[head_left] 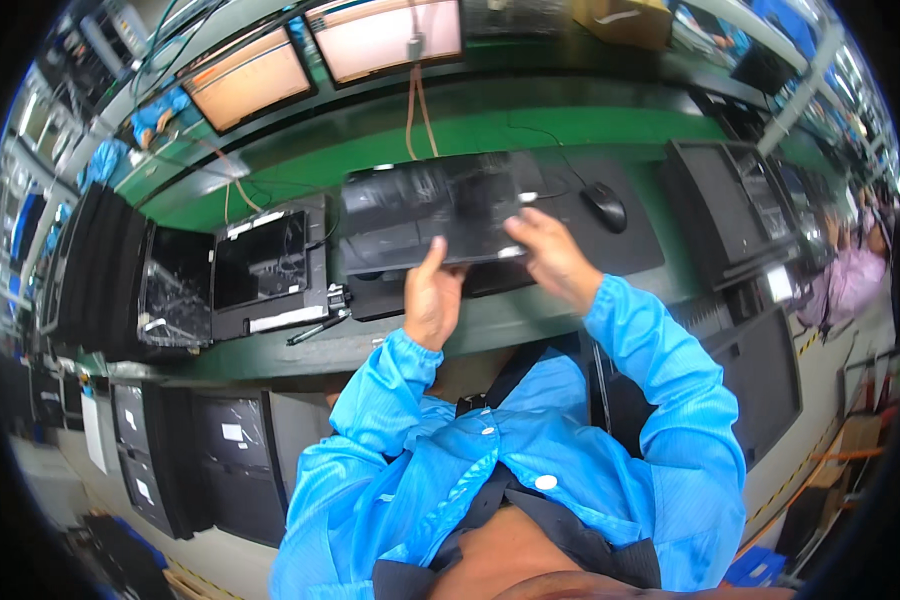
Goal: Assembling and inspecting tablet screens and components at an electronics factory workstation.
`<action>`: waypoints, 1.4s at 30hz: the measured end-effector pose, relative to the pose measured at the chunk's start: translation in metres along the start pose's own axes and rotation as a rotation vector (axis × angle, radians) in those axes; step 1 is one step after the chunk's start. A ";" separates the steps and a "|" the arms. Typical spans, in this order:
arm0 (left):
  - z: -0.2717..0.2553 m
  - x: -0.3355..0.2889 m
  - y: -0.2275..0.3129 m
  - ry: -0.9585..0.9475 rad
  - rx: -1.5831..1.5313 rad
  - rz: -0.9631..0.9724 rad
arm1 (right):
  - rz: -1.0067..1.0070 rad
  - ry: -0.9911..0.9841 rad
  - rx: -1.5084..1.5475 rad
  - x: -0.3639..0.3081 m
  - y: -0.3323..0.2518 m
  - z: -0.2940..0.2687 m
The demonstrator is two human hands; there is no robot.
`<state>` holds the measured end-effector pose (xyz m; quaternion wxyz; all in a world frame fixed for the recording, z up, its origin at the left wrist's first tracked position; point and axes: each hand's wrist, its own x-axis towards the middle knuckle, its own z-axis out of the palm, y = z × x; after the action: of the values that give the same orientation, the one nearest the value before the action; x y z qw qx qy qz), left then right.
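Note:
Between my two hands is a dark, glossy flat display panel (pixel 430 212), held a little above the green bench and blurred by motion. My left hand (pixel 433 300) grips its near edge, thumb on top and fingers hidden beneath. At the panel's right end, my right hand (pixel 555 255) pinches the near corner with the thumb on the face. Under and beside the panel lies a black mat (pixel 620 245). To the left, another dark panel (pixel 260 262) rests in a black fixture (pixel 318 270) with cables attached.
Black trays stand stacked at the far left (pixel 100 260), and more black trays (pixel 715 200) sit on the right. A computer mouse (pixel 604 207) is on the mat. A pen (pixel 318 328) lies by the bench's front edge. Two lit monitors (pixel 390 40) stand behind. A person in pink (pixel 845 285) is at right.

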<state>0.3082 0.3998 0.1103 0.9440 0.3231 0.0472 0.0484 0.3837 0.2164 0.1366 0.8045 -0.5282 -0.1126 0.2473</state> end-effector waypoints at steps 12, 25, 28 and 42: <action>-0.032 0.011 0.067 0.009 2.082 0.677 | 0.187 0.077 -0.078 0.020 0.023 -0.079; -0.055 0.031 0.077 -0.149 2.180 0.474 | -0.155 -0.020 -1.501 -0.004 -0.010 -0.055; -0.052 0.028 0.077 -0.158 2.164 0.520 | -0.239 0.008 -1.501 -0.006 -0.002 -0.056; -0.019 -0.039 0.006 -0.355 1.520 0.958 | -0.387 -0.150 -1.693 -0.047 -0.025 -0.043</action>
<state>0.2667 0.4108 0.1013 0.3498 0.8451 -0.2185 0.3402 0.3692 0.1500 0.1451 0.1599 -0.9024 -0.3993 -0.0265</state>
